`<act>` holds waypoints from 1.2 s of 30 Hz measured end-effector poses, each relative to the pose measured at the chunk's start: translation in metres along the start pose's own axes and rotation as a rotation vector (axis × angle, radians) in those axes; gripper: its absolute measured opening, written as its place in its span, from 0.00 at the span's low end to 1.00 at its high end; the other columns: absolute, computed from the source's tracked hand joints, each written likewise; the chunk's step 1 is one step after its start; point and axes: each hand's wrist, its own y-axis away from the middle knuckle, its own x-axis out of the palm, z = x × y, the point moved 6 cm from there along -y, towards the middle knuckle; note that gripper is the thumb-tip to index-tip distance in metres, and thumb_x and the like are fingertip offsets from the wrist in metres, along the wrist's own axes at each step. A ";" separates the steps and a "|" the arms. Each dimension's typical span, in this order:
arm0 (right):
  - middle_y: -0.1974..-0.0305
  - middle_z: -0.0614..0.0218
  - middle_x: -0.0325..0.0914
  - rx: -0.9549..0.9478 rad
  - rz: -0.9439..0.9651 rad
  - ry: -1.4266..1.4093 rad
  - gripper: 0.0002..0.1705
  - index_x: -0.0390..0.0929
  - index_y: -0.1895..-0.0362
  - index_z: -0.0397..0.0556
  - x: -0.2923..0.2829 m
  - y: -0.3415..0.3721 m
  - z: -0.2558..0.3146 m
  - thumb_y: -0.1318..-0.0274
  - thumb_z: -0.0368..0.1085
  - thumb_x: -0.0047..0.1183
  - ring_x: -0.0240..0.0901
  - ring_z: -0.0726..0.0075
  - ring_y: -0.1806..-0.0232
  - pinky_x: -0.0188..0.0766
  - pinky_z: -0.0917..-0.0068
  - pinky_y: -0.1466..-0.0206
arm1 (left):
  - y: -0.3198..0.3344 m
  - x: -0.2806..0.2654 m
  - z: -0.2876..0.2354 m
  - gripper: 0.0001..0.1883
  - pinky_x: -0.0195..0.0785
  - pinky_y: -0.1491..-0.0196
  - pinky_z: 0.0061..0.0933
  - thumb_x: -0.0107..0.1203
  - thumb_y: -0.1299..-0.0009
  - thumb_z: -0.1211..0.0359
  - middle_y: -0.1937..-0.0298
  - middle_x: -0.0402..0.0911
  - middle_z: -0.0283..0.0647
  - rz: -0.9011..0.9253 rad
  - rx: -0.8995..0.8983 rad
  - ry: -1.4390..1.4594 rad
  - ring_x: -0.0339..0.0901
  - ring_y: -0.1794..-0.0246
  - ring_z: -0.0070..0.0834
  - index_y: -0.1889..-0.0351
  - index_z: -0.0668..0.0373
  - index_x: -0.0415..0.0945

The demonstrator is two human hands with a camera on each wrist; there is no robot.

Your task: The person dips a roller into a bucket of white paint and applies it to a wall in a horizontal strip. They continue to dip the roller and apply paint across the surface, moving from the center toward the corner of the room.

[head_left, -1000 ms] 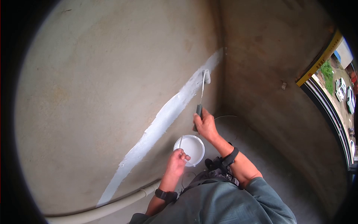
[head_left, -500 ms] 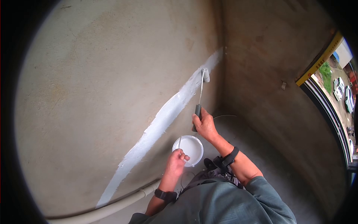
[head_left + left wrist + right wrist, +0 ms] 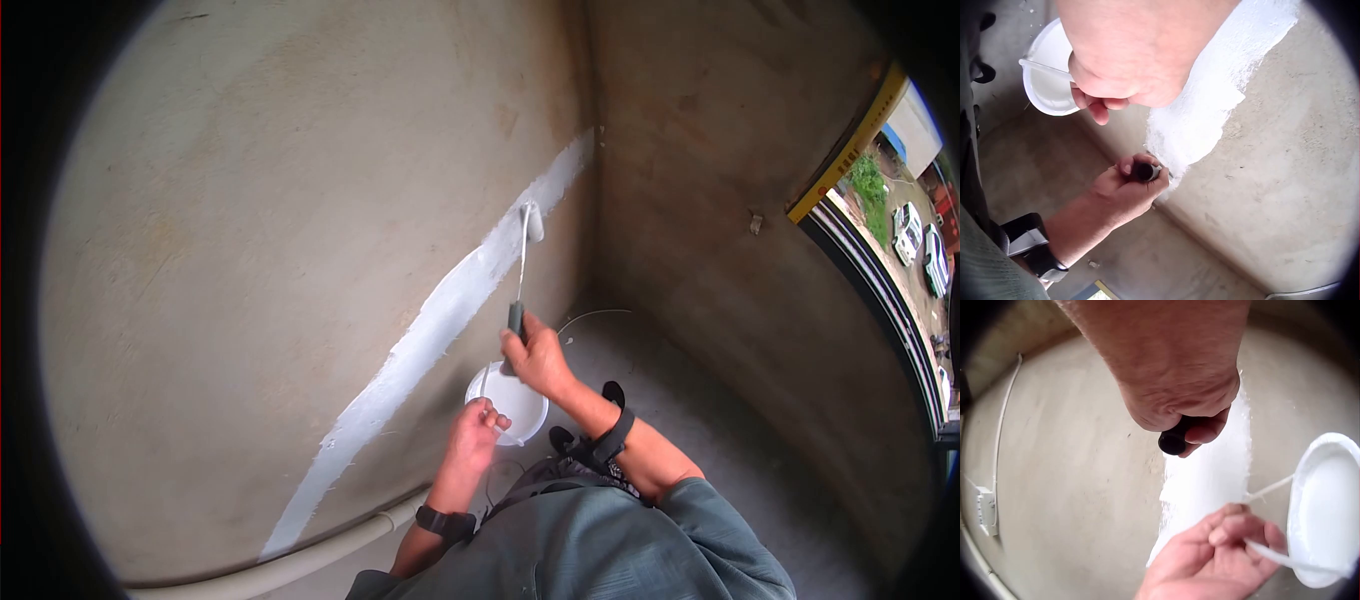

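Observation:
My right hand (image 3: 541,358) grips the dark handle of a small paint roller (image 3: 535,222). The white roller head lies against the wall, on the band of white paint (image 3: 425,325) that slants up towards the corner. In the right wrist view the black handle end (image 3: 1173,442) pokes out of the fist. Lower down, my left hand (image 3: 472,432) holds a white bucket (image 3: 546,412) of white paint by its thin bail handle (image 3: 1269,555), fingers curled round it. The bucket hangs just beneath the right hand, which overlaps its far rim in the head view.
A bare grey wall (image 3: 220,250) fills the left, meeting a darker wall (image 3: 690,200) at the corner. A pale pipe (image 3: 290,565) runs along the wall's foot. To the right, parked cars (image 3: 908,235) show past an opening. A thin wire (image 3: 600,312) lies near the corner.
The roller and my right hand have moved down and left along the painted band, away from the corner. The right hand now overlaps the bucket's rim; my left hand has barely moved.

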 end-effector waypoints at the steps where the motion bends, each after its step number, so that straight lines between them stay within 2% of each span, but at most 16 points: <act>1: 0.78 0.53 0.78 -0.012 0.013 0.058 0.16 0.70 0.58 0.35 0.008 0.008 -0.016 0.32 0.39 0.54 0.81 0.63 0.79 0.76 0.64 0.73 | 0.001 -0.001 0.000 0.07 0.69 0.52 0.41 0.53 0.25 0.66 0.74 0.70 0.33 -0.006 0.008 0.008 0.70 0.69 0.30 0.65 0.55 0.73; 6: 0.80 0.51 0.77 -0.127 -0.003 0.257 0.15 0.71 0.56 0.37 0.026 0.043 -0.002 0.32 0.39 0.54 0.81 0.57 0.78 0.76 0.61 0.72 | 0.003 -0.002 -0.001 0.05 0.69 0.54 0.40 0.55 0.26 0.67 0.71 0.71 0.33 -0.038 0.020 0.020 0.67 0.71 0.25 0.64 0.55 0.74; 9: 0.80 0.51 0.78 -0.009 -0.030 0.086 0.16 0.70 0.56 0.36 0.017 0.026 -0.006 0.32 0.39 0.54 0.82 0.58 0.77 0.76 0.62 0.71 | 0.007 -0.011 0.000 0.05 0.69 0.54 0.40 0.55 0.26 0.67 0.72 0.71 0.33 -0.016 0.014 0.020 0.67 0.71 0.26 0.65 0.56 0.74; 10: 0.79 0.52 0.78 0.010 -0.024 0.110 0.17 0.71 0.55 0.35 0.012 0.018 0.002 0.32 0.39 0.54 0.81 0.59 0.77 0.76 0.62 0.71 | 0.010 -0.013 0.000 0.06 0.69 0.53 0.40 0.55 0.26 0.67 0.72 0.70 0.33 -0.014 0.021 0.020 0.67 0.71 0.27 0.65 0.56 0.74; 14: 0.80 0.53 0.77 -0.009 -0.030 0.109 0.18 0.71 0.52 0.34 0.010 0.003 -0.003 0.32 0.39 0.54 0.80 0.60 0.78 0.76 0.62 0.71 | 0.016 -0.016 -0.002 0.06 0.68 0.53 0.41 0.55 0.26 0.67 0.74 0.70 0.33 -0.015 0.033 0.022 0.68 0.70 0.29 0.66 0.55 0.73; 17: 0.77 0.65 0.77 -0.121 -0.034 0.180 0.14 0.71 0.57 0.36 0.020 0.022 -0.003 0.30 0.37 0.53 0.78 0.74 0.79 0.76 0.70 0.75 | 0.019 -0.020 -0.002 0.07 0.68 0.52 0.41 0.56 0.26 0.67 0.74 0.69 0.33 -0.037 0.030 0.031 0.68 0.70 0.30 0.67 0.56 0.73; 21: 0.77 0.65 0.77 -0.034 -0.049 0.149 0.13 0.71 0.59 0.38 0.009 0.002 -0.001 0.30 0.37 0.52 0.79 0.73 0.79 0.77 0.70 0.75 | 0.018 -0.029 0.001 0.07 0.68 0.52 0.42 0.55 0.26 0.66 0.75 0.69 0.33 -0.011 0.025 0.032 0.70 0.69 0.32 0.66 0.56 0.73; 22: 0.79 0.58 0.77 -0.040 -0.052 0.128 0.16 0.70 0.55 0.34 0.004 -0.008 0.000 0.30 0.38 0.53 0.80 0.65 0.80 0.76 0.65 0.76 | 0.019 -0.030 0.001 0.07 0.68 0.52 0.42 0.55 0.26 0.66 0.75 0.69 0.33 -0.023 0.026 0.027 0.70 0.69 0.32 0.66 0.56 0.73; 25: 0.79 0.59 0.77 -0.006 -0.038 0.098 0.16 0.70 0.54 0.34 0.008 -0.005 0.010 0.30 0.38 0.52 0.81 0.65 0.79 0.76 0.66 0.76 | 0.021 -0.031 0.000 0.07 0.69 0.51 0.42 0.55 0.26 0.65 0.76 0.68 0.34 -0.045 0.026 0.014 0.70 0.68 0.33 0.66 0.56 0.73; 26: 0.79 0.57 0.77 -0.013 -0.026 0.043 0.17 0.70 0.53 0.33 0.014 0.002 0.002 0.30 0.38 0.53 0.81 0.64 0.79 0.76 0.65 0.75 | 0.020 -0.033 0.001 0.07 0.69 0.51 0.42 0.55 0.26 0.65 0.76 0.69 0.34 -0.047 0.022 0.013 0.70 0.69 0.33 0.67 0.55 0.73; 29: 0.79 0.54 0.76 -0.190 -0.052 0.244 0.17 0.71 0.51 0.33 0.023 0.019 -0.005 0.31 0.38 0.53 0.81 0.62 0.78 0.76 0.65 0.73 | 0.018 -0.036 0.001 0.07 0.69 0.51 0.43 0.54 0.26 0.65 0.76 0.69 0.34 -0.050 0.024 0.009 0.70 0.69 0.34 0.66 0.55 0.73; 30: 0.80 0.52 0.76 -0.098 -0.043 0.211 0.17 0.71 0.53 0.34 0.020 0.018 -0.004 0.32 0.38 0.54 0.82 0.59 0.77 0.76 0.63 0.70 | 0.018 -0.036 0.001 0.07 0.69 0.51 0.43 0.54 0.26 0.65 0.76 0.69 0.34 -0.051 0.026 0.007 0.71 0.70 0.34 0.66 0.55 0.73; 33: 0.80 0.51 0.76 0.005 -0.042 0.174 0.16 0.70 0.56 0.35 0.009 0.003 0.002 0.33 0.39 0.54 0.82 0.57 0.76 0.76 0.62 0.69 | 0.015 -0.039 0.002 0.07 0.69 0.51 0.43 0.54 0.26 0.65 0.75 0.69 0.34 -0.019 0.007 0.009 0.71 0.70 0.34 0.66 0.55 0.73; 36: 0.80 0.51 0.76 -0.052 -0.040 0.198 0.15 0.70 0.58 0.35 0.013 0.002 -0.009 0.33 0.38 0.55 0.81 0.57 0.77 0.75 0.61 0.71 | 0.016 -0.036 0.002 0.07 0.69 0.51 0.43 0.54 0.26 0.66 0.75 0.69 0.34 -0.034 0.010 0.016 0.71 0.70 0.34 0.65 0.55 0.73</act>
